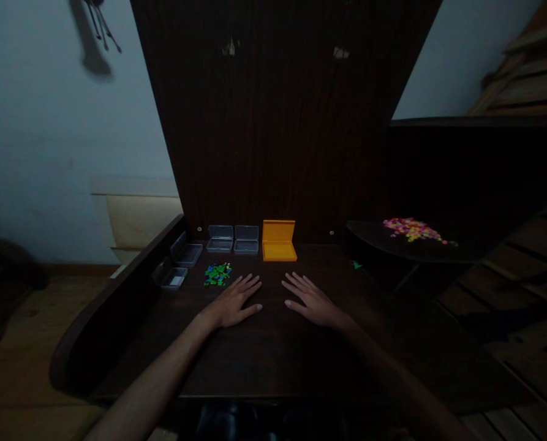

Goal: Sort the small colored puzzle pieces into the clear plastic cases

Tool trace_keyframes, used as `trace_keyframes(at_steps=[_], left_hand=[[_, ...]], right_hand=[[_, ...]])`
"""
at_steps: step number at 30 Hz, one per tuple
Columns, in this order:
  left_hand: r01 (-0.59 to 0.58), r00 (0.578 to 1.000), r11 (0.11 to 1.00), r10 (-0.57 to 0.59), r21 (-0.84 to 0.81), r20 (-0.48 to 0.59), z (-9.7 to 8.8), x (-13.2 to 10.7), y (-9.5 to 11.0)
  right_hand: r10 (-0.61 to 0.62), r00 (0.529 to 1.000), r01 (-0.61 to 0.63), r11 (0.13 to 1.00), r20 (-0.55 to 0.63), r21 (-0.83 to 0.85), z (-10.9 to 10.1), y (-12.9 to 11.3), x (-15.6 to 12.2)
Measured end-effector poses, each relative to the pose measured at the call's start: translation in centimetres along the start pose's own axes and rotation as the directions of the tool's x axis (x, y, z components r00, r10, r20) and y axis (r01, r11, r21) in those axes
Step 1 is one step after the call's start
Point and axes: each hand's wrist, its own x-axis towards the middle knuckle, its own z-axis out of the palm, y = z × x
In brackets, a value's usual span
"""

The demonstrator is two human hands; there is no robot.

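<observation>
My left hand (235,301) lies flat on the dark wooden desk (255,358), fingers spread and holding nothing. Just beyond its fingers is a pile of small green and blue pieces (217,274), too small to name. My right hand (313,300) also rests flat on the desk with its fingers apart. Past the gap between the hands, an orange box (279,252) stands with its lid raised against the back panel. Two clear plastic boxes, one on the left (220,245) and one on the right (246,246), sit open beside it.
More clear open boxes, one nearer (174,278) and one farther (189,254), stand along the raised left side board (117,312). On a rounded shelf (374,237) at the right lies a heap of pink and yellow bits (413,229). A few green and red bits (356,264) lie below it.
</observation>
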Motion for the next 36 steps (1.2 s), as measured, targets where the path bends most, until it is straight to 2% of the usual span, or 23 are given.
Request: trace_keyframes(at_steps=[36], left_hand=[[-0.004, 1.0, 0.999, 0.003, 0.038, 0.011, 0.03, 0.05, 0.08]], right_hand=[[0.022, 0.998, -0.022, 1.0, 0.05, 0.008, -0.44, -0.33, 0.07]])
